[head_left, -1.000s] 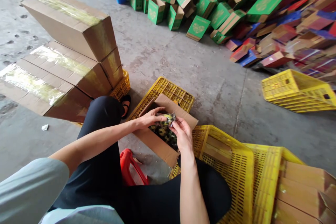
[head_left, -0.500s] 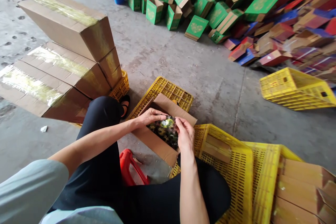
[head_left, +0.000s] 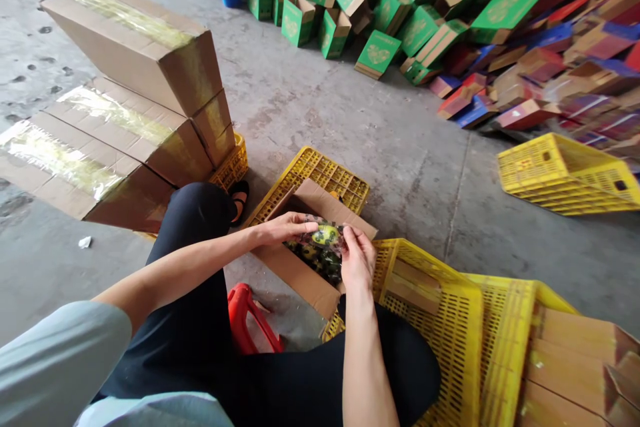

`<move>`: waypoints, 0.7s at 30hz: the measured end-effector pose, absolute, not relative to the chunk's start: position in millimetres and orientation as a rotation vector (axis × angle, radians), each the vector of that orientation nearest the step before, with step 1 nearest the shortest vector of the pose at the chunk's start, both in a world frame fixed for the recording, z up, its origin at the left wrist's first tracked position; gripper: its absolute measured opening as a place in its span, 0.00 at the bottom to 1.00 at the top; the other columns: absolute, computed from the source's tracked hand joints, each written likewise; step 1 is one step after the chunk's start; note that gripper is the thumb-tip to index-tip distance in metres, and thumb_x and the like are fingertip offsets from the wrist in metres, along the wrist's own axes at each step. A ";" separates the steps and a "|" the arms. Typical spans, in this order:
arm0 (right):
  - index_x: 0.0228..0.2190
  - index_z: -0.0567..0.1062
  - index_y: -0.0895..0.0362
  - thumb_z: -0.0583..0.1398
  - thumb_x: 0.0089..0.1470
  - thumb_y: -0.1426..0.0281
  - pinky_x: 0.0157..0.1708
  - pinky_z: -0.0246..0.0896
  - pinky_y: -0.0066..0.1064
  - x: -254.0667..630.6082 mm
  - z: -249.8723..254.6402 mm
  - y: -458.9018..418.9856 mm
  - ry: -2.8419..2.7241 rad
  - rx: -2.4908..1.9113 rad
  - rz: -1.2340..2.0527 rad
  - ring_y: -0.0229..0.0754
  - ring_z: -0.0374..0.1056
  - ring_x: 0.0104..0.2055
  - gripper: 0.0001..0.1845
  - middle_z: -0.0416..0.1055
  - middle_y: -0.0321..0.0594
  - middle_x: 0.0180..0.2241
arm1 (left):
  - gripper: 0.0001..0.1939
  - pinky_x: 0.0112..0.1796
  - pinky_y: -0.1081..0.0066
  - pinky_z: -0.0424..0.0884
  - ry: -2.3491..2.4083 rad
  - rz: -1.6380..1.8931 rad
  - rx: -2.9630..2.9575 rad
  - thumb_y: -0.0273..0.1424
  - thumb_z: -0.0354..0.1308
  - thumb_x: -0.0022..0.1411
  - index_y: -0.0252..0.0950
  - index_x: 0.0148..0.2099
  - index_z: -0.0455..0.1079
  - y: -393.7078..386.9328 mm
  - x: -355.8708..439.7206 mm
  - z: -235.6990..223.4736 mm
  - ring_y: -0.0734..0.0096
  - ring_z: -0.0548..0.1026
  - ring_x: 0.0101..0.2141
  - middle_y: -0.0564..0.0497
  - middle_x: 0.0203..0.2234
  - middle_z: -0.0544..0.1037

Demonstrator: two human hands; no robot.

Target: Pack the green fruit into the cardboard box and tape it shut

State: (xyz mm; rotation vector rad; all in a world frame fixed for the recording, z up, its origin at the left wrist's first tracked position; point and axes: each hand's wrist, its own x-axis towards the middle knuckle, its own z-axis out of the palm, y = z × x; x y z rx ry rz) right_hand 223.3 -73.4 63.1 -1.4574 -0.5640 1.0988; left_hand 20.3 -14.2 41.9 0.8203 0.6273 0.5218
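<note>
— Grip on the left, seen from the head camera: open or closed?

— Left grip (head_left: 285,229) pinched between thumb and fingers on one end of a clear-wrapped packet (head_left: 326,235), yellow-green inside

— And on the right?

— Right grip (head_left: 359,259) likewise closed on the opposite end of the packet, thumb uppermost; how firmly, cannot tell

— Packet where, exactly?

— Between both grips, over an open brown carton (head_left: 297,280), above more dark-and-green pieces (head_left: 327,268) inside, too small to tell apart

— And around the carton?

— Just beyond, partly behind it, a yellow crate (head_left: 350,185); nearer, by the dark trouser leg (head_left: 195,307), a red stool (head_left: 241,313); at right, yellow crates (head_left: 450,340), one with brown cartons (head_left: 570,367) in it; at left, taped cartons (head_left: 135,53) in a stack

— Farther off?

— On the concrete floor (head_left: 400,153), a jumble of green boxes (head_left: 377,52), beside red and blue ones (head_left: 530,113), blurred toward the edge
</note>
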 end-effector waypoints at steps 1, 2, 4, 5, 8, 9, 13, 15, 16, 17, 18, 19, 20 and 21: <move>0.37 0.82 0.55 0.74 0.43 0.51 0.39 0.71 0.33 224.0 63.9 -74.6 -0.595 -1.467 1.113 0.43 0.76 0.38 0.25 0.82 0.39 0.37 | 0.36 0.42 0.70 0.74 0.616 0.509 0.848 0.53 0.76 0.54 0.35 0.58 0.80 -13.9 18.8 42.3 0.66 0.80 0.39 0.42 0.47 0.83; 0.38 0.82 0.55 0.74 0.45 0.50 0.39 0.72 0.34 224.3 65.0 -75.8 -0.630 -1.469 1.142 0.43 0.76 0.38 0.25 0.82 0.39 0.38 | 0.35 0.43 0.69 0.74 0.609 0.514 0.876 0.52 0.76 0.54 0.34 0.57 0.80 -13.3 17.3 43.0 0.65 0.80 0.40 0.42 0.47 0.84; 0.43 0.81 0.53 0.73 0.47 0.51 0.42 0.73 0.35 223.9 68.1 -77.9 -0.698 -1.447 1.241 0.44 0.76 0.41 0.27 0.82 0.40 0.42 | 0.33 0.46 0.67 0.74 0.617 0.562 0.913 0.51 0.76 0.55 0.32 0.54 0.82 -10.9 14.7 45.2 0.62 0.81 0.41 0.41 0.46 0.84; 0.48 0.80 0.51 0.74 0.46 0.52 0.44 0.73 0.35 223.2 69.8 -78.7 -0.727 -1.427 1.302 0.45 0.76 0.44 0.30 0.81 0.39 0.44 | 0.32 0.47 0.66 0.74 0.629 0.593 0.927 0.50 0.76 0.55 0.31 0.53 0.82 -9.5 13.7 46.3 0.60 0.81 0.42 0.42 0.45 0.85; 0.59 0.72 0.45 0.75 0.45 0.57 0.47 0.74 0.37 220.3 73.7 -80.3 -0.786 -1.393 1.453 0.47 0.76 0.50 0.40 0.80 0.38 0.50 | 0.31 0.48 0.66 0.73 0.673 0.648 0.991 0.51 0.75 0.55 0.30 0.50 0.83 -6.1 12.1 47.9 0.60 0.81 0.41 0.42 0.42 0.85; 0.58 0.72 0.45 0.75 0.46 0.58 0.47 0.74 0.37 219.5 74.2 -80.4 -0.803 -1.398 1.478 0.47 0.76 0.50 0.40 0.80 0.38 0.50 | 0.31 0.46 0.67 0.73 0.689 0.652 1.015 0.52 0.75 0.56 0.30 0.50 0.83 -5.8 12.0 47.6 0.61 0.81 0.41 0.43 0.42 0.85; 0.49 0.75 0.49 0.74 0.46 0.58 0.50 0.73 0.39 220.3 72.9 -79.3 -0.883 -1.424 1.396 0.47 0.76 0.47 0.29 0.80 0.39 0.45 | 0.36 0.41 0.71 0.74 0.728 0.598 0.975 0.55 0.72 0.58 0.35 0.58 0.78 -7.8 13.8 42.7 0.61 0.81 0.43 0.44 0.46 0.83; 0.46 0.75 0.50 0.75 0.44 0.61 0.53 0.71 0.41 222.3 71.0 -78.4 -0.929 -1.435 1.295 0.46 0.76 0.46 0.28 0.80 0.38 0.44 | 0.40 0.40 0.69 0.76 0.756 0.546 0.846 0.60 0.67 0.60 0.38 0.64 0.73 -8.9 15.5 39.9 0.59 0.82 0.43 0.43 0.49 0.83; 0.45 0.75 0.50 0.74 0.44 0.62 0.54 0.70 0.42 223.2 69.9 -78.2 -0.963 -1.438 1.257 0.47 0.76 0.47 0.27 0.80 0.39 0.45 | 0.42 0.40 0.67 0.77 0.770 0.513 0.771 0.63 0.63 0.61 0.39 0.66 0.72 -9.1 16.4 38.9 0.59 0.83 0.41 0.42 0.48 0.83; 0.44 0.75 0.50 0.74 0.44 0.63 0.56 0.69 0.43 223.9 68.8 -78.0 -1.005 -1.434 1.235 0.47 0.76 0.49 0.26 0.79 0.40 0.47 | 0.43 0.40 0.65 0.78 0.780 0.477 0.708 0.65 0.60 0.62 0.38 0.66 0.71 -9.0 17.2 38.1 0.58 0.83 0.40 0.41 0.47 0.83; 0.43 0.75 0.50 0.73 0.44 0.64 0.58 0.68 0.44 224.4 67.6 -78.1 -1.052 -1.424 1.228 0.48 0.75 0.51 0.24 0.78 0.41 0.50 | 0.43 0.40 0.65 0.78 0.782 0.450 0.667 0.66 0.58 0.63 0.37 0.65 0.72 -8.7 17.7 37.7 0.58 0.83 0.39 0.40 0.45 0.83; 0.43 0.75 0.50 0.73 0.45 0.65 0.59 0.67 0.45 224.6 66.3 -78.2 -1.099 -1.411 1.227 0.49 0.75 0.54 0.23 0.77 0.42 0.54 | 0.43 0.40 0.65 0.78 0.776 0.441 0.655 0.65 0.60 0.62 0.36 0.63 0.73 -8.2 17.9 37.6 0.58 0.83 0.38 0.40 0.44 0.83; 0.42 0.75 0.50 0.72 0.46 0.65 0.61 0.66 0.46 224.5 65.1 -78.4 -1.140 -1.403 1.227 0.50 0.73 0.57 0.21 0.75 0.43 0.57 | 0.41 0.40 0.66 0.77 0.766 0.452 0.669 0.62 0.64 0.61 0.35 0.61 0.75 -7.7 17.8 37.8 0.59 0.83 0.38 0.40 0.44 0.83; 0.41 0.75 0.50 0.71 0.46 0.66 0.62 0.64 0.46 224.3 64.0 -78.6 -1.168 -1.407 1.224 0.51 0.72 0.60 0.18 0.73 0.43 0.60 | 0.38 0.41 0.67 0.77 0.759 0.481 0.702 0.59 0.68 0.59 0.34 0.59 0.76 -7.3 17.2 38.2 0.61 0.82 0.39 0.41 0.44 0.83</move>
